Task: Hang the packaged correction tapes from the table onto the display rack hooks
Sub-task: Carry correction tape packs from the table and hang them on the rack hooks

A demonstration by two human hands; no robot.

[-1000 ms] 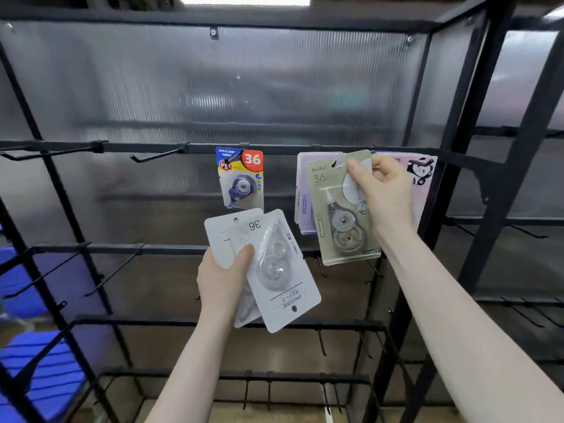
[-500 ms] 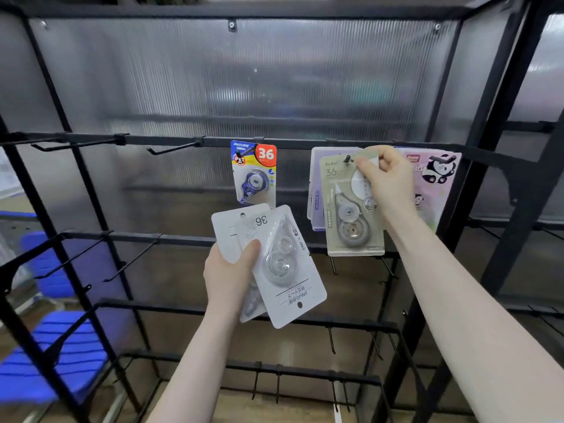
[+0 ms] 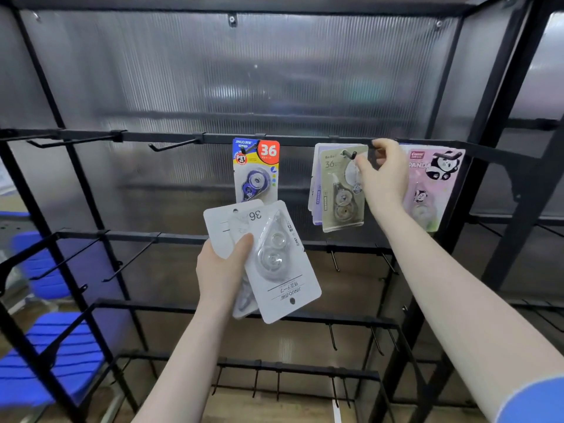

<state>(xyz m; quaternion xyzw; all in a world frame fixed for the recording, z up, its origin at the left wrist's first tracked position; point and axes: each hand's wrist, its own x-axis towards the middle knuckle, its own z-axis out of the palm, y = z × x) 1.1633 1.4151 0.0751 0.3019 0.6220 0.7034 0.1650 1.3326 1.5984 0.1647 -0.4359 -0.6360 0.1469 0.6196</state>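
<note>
Right hand (image 3: 383, 175) pinches the olive pack (image 3: 340, 190) at its hook (image 3: 349, 154); left hand (image 3: 221, 270) grips two white packs (image 3: 274, 264). Light, stiff cards; best held near the hole.

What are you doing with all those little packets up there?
A person is hanging packaged correction tapes on a black metal display rack. The right hand pinches the top of an olive-green packet, which sits on a hook beside a pink panda packet. A blue and red packet marked 36 already hangs further left. The left hand grips a few white packets, waiting for their turn. Several hooks on the left have nothing on them yet.
</note>
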